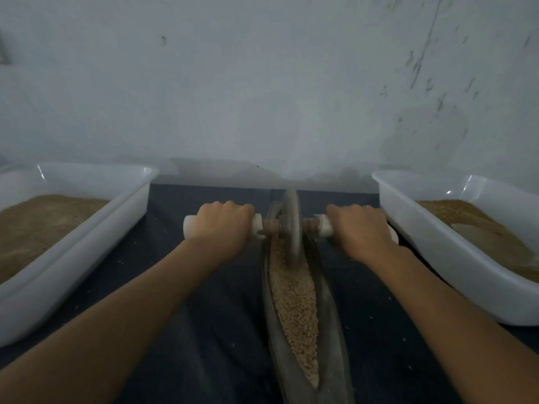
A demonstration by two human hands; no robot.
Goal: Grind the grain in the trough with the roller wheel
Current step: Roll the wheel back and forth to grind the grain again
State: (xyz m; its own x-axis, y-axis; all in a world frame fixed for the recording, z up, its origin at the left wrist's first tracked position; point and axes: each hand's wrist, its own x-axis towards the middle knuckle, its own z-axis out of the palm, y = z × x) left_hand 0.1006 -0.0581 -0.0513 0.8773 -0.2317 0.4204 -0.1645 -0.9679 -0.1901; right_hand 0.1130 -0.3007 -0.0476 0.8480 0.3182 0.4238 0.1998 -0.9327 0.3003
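Grey metal forms the roller wheel [292, 225], a thin disc standing on edge in the far part of the trough [329, 301]; its outline is blurred. The trough is a long, narrow, boat-shaped channel running from the near edge of the head view away toward the wall, resting on a dark cloth [204, 330]. Tan grain [294, 301] fills the channel in a tapering strip from the wheel's foot back toward the viewer.

An axle passes through the wheel, with a white handle on each side. The left hand [223, 225] is wrapped over the left handle [189, 225], fingers curled round it, the white end protruding beyond the knuckles. The right hand [360, 228] clasps the right handle [323, 225] the same way, fingers folded over the top. Both forearms extend straight forward, one either side of the trough.

A white plastic tub [87, 228] sits at the left, holding brown granular material. A second white tub [437, 243] sits at the right, also partly filled with brown material; the right hand lies just beside its near corner. A few pale specks are scattered on the cloth. Behind stands a pale, scuffed wall [262, 83].
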